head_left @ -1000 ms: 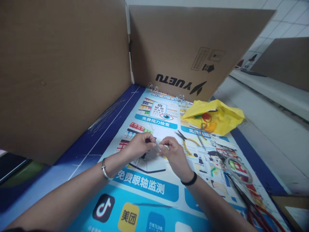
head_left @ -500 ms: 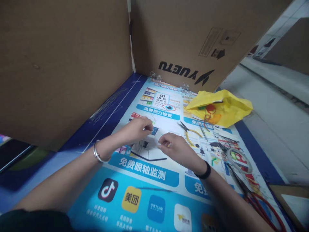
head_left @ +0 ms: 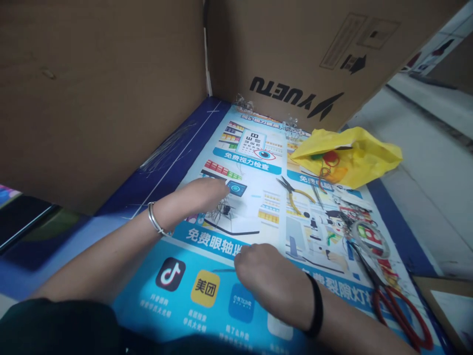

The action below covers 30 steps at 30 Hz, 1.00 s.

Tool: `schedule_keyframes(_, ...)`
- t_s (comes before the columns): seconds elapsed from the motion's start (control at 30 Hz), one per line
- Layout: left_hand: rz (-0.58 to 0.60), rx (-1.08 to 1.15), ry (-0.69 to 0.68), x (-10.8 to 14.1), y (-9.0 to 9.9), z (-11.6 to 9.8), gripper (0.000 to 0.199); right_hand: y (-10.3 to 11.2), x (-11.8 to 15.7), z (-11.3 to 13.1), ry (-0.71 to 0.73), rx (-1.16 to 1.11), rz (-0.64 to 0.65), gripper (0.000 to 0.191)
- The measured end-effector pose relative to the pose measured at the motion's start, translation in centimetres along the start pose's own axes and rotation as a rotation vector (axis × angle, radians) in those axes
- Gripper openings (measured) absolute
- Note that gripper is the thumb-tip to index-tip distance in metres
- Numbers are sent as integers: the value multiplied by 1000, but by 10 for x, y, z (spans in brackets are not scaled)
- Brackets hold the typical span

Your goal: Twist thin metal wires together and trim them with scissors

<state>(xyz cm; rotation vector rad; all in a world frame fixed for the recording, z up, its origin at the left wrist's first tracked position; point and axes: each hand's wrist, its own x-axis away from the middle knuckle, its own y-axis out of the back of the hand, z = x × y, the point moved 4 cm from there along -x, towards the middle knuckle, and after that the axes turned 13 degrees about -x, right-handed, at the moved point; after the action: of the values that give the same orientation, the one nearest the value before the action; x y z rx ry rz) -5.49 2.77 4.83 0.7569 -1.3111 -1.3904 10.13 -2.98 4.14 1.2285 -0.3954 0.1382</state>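
My left hand (head_left: 209,195), with a silver bangle, is closed above the printed sheet (head_left: 251,170). Thin dark wires (head_left: 218,213) spread out just below its fingers, which appear pinched on them; the fingertips are hidden. Nearer to me, my right hand (head_left: 271,281), wearing a black band, is curled down at the sheet. Its fingers are closed over a slim grey tool (head_left: 223,270), whose thin end sticks out to the left; the rest is covered by the hand.
Yellow-handled pliers (head_left: 293,193) lie right of centre, near a yellow bag (head_left: 354,158). Red-handled scissors (head_left: 399,310) and a wire coil (head_left: 371,239) are at right. Cardboard walls (head_left: 103,98) stand left and behind. Loose wires (head_left: 166,148) lie on the left.
My right hand has moved down toward me, away from my left hand, onto the slim grey tool. My left hand stays near its place, turned more palm-down. The view has shifted slightly.
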Motion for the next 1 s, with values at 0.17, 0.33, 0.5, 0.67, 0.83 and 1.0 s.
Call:
schedule_keyframes(0.17,50,-5,24,0,-2,-1,19,6,1,-32,-52,5,-114,20)
schedule_keyframes(0.33,14,-6,38,0,0,0,17,10,-2,-58,-142,36,-122,16)
schedule_keyframes(0.5,28,-22,15,2,1,-2,21,17,-3,-68,-123,-39,-87,12)
schedule_keyframes(0.67,-88,13,-22,8,13,-10,20,27,1,-77,-7,-255,-119,7)
schedule_keyframes(0.83,-82,239,-179,13,26,-33,19,30,2,-85,30,-369,-146,8)
schedule_keyframes(1.0,-153,182,-191,11,20,-49,19,34,0,-88,12,-433,-206,10)
